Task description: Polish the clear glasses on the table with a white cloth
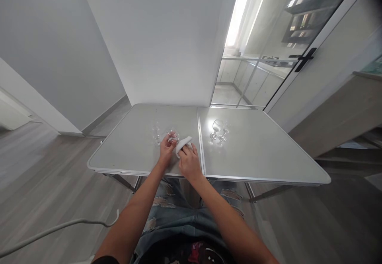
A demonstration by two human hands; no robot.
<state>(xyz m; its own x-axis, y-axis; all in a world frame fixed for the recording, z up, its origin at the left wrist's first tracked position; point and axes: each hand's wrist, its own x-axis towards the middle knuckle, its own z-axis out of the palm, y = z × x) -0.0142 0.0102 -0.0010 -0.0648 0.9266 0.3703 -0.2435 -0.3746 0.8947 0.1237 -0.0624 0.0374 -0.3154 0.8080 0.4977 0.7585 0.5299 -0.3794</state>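
Note:
My left hand (167,148) is closed around a clear wine glass (172,134), held just above the left half of the table. Close beside it, my right hand (188,160) has its fingers bent into a white cloth (184,142), which is bunched near the glass. Whether the cloth touches the glass is hard to make out. To the left of my left hand stand clear glasses (155,131), faint against the tabletop. Two stemmed glasses, one a round-bowled wine glass (217,126) and the other a smaller glass (224,131), are upright on the right half.
The grey folding table (253,148) has a metal seam (200,140) down its middle and a metal rim. A white wall (161,49) rises behind it. At the right is a glass door with a black handle (305,59). A pale cable (68,223) hangs at lower left.

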